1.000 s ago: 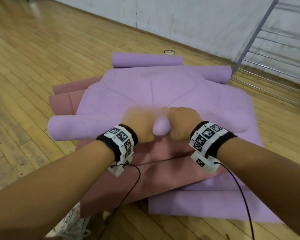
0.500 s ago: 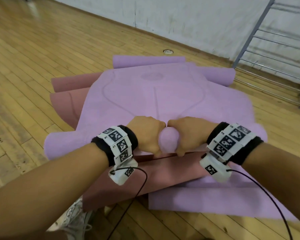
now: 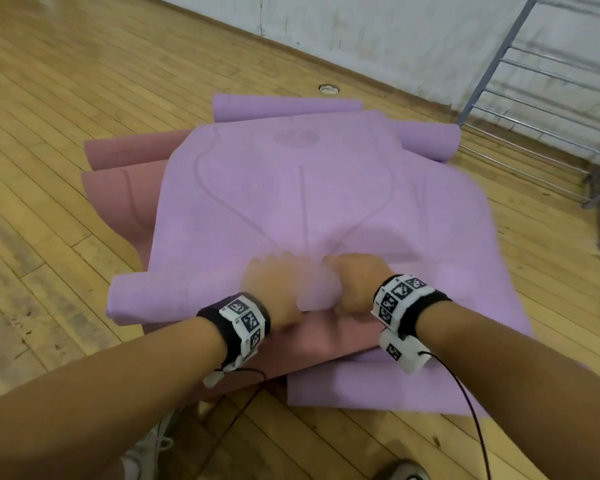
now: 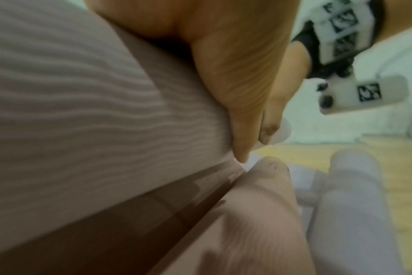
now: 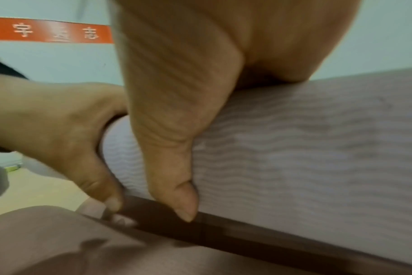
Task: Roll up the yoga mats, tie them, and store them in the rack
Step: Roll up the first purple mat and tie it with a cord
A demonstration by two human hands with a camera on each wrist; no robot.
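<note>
So the top purple mat (image 3: 291, 202) is partly rolled, with the rolled end (image 3: 174, 299) lying across the near side of the pile and the flat part stretching off toward the far wall. The roll is gripped at its middle by both hands, side by side and nearly touching: the left hand (image 3: 274, 292) and the right hand (image 3: 354, 285) each have fingers curled over the top and a thumb tucked down the near face, so each grip is clamped on the roll. In the wrist views the wavy ribbed underside of the roll (image 5: 306, 148) can be seen, with the right thumb (image 5: 176, 176) pressed against it and its tip down at the seam where the roll meets the pink mat (image 3: 326, 344) underneath. The head view is motion-blurred around the knuckles, so exact finger placement can't be made out. More mats are stacked below: a pink one sticking out on the left (image 3: 118, 192), another purple one (image 3: 361, 386) at the near edge of the pile. Two rolled purple mats (image 3: 284, 107) are lying on the wooden floor (image 3: 66, 98) at the far side. A metal rack (image 3: 551, 81) is standing by the wall at the far right corner.
</note>
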